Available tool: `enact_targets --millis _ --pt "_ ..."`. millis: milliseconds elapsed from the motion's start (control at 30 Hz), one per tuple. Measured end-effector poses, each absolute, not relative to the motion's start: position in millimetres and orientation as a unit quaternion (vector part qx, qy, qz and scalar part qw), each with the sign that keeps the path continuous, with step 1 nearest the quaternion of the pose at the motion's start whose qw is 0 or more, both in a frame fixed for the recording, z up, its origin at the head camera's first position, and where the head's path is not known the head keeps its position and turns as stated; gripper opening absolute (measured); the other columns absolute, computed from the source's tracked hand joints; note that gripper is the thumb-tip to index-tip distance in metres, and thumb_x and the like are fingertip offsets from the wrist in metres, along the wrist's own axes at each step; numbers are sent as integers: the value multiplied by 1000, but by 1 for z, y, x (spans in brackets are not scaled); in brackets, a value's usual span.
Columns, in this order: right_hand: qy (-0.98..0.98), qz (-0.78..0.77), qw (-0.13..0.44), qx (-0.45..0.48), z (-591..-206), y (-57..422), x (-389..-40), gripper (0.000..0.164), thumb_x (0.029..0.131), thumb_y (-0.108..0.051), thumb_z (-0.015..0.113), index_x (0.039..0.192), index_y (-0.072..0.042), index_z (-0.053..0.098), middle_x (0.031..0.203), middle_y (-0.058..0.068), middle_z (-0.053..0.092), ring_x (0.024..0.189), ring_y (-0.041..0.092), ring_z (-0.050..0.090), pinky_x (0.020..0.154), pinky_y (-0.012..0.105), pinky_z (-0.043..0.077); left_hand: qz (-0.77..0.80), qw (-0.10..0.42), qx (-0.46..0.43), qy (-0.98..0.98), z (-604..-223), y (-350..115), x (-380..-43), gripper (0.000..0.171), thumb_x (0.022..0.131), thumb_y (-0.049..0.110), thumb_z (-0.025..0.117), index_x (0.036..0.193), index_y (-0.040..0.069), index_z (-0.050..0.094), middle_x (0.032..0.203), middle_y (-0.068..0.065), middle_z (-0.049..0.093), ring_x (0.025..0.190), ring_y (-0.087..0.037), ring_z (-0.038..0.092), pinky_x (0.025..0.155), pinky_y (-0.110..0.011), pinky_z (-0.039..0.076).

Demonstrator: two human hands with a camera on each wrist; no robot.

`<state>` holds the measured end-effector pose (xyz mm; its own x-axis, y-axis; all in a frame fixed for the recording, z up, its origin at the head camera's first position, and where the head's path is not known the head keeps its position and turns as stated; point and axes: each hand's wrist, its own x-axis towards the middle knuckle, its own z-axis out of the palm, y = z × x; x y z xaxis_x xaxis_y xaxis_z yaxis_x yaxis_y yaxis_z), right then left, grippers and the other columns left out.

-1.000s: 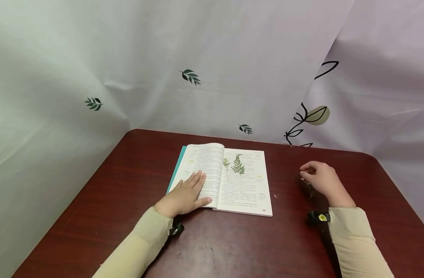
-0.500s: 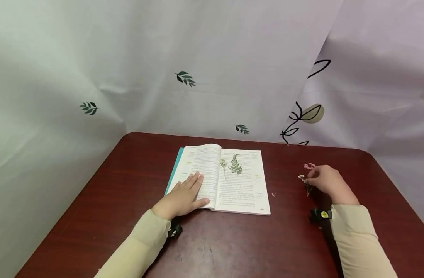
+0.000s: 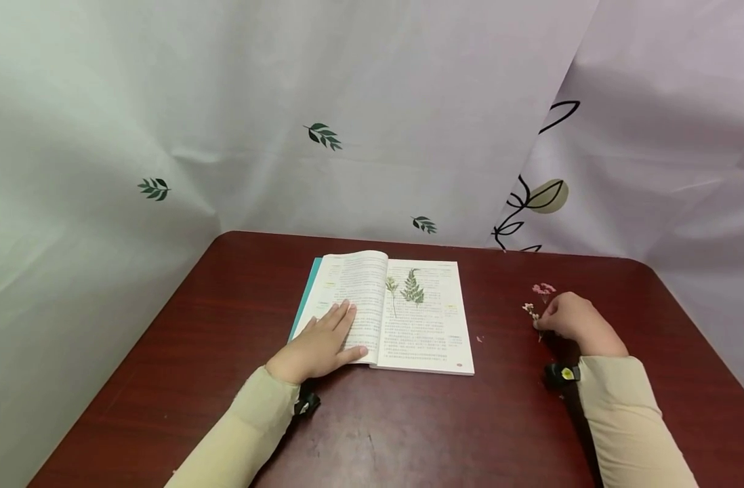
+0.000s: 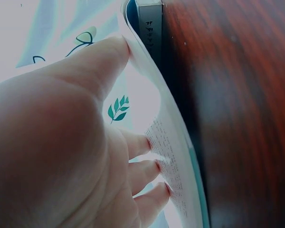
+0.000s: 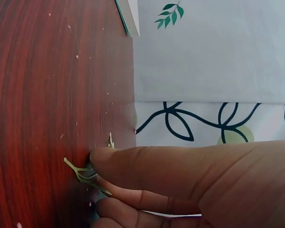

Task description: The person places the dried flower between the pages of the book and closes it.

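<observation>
An open book (image 3: 423,352) with a teal cover lies on the table. My left hand (image 3: 316,347) rests flat on its left page, fingers straight and spread. A pressed fern leaf (image 3: 412,287) and a thin pressed sprig with a pale green head (image 3: 391,286) lie on the right page. Right of the book, my right hand (image 3: 574,322) pinches a small white flower sprig (image 3: 528,309) between thumb and fingers, low over the table. The sprig's forked green stem (image 5: 80,174) sticks out by the thumb in the right wrist view. A pink flower sprig (image 3: 543,290) lies just beyond the fingers.
The dark red wooden table (image 3: 433,434) bears small crumbs and a pinkish petal bit (image 3: 480,339) between book and right hand. A white curtain (image 3: 372,135) with leaf prints hangs behind the table. Each wrist wears a small black camera (image 3: 561,374).
My right hand, earlier covering the pink sprig, has drawn back from it, and its fingertips have come onto the white flower sprig. The left hand stays on the page. The head view shifted slightly.
</observation>
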<state>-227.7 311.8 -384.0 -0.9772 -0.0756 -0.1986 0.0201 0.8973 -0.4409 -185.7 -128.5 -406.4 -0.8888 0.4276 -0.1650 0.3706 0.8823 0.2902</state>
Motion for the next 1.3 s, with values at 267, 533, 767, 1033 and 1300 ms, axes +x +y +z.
enact_targets --millis 267,533,767,1033,1300 --pt "966 -229 120 -31 -382 311 -228 21 82 -11 62 63 -4 66 51 -1 55 49 14 51 51 31 41 125 112 205 964 -407 -128 -188 83 92 59 44 150 6 17 156 -11 12 143 -28 10 109 -56 17" --pt "968 -221 109 -48 -385 309 -230 25 81 -10 60 57 -7 61 47 -4 50 46 12 48 49 30 38 127 114 205 964 -406 -129 -187 83 92 58 45 150 5 18 156 -12 12 142 -29 11 108 -57 18" --pt "967 -224 107 -49 -390 313 -232 21 81 -16 65 63 -6 65 53 -2 55 51 15 51 51 31 41 128 113 204 964 -408 -129 -188 83 92 59 44 150 5 18 156 -12 12 142 -28 11 108 -56 17" --pt "967 -231 94 -47 -394 317 -233 19 80 -18 65 65 -6 66 54 -2 56 53 15 50 51 31 40 131 111 207 963 -407 -128 -187 82 93 57 45 150 4 19 155 -13 13 142 -29 12 108 -57 18" --pt "965 -234 110 -36 -387 320 -231 18 85 -16 61 71 -4 64 62 0 58 57 15 53 53 31 42 131 111 210 962 -406 -129 -187 82 93 57 45 150 5 18 156 -13 12 143 -28 10 108 -56 18"
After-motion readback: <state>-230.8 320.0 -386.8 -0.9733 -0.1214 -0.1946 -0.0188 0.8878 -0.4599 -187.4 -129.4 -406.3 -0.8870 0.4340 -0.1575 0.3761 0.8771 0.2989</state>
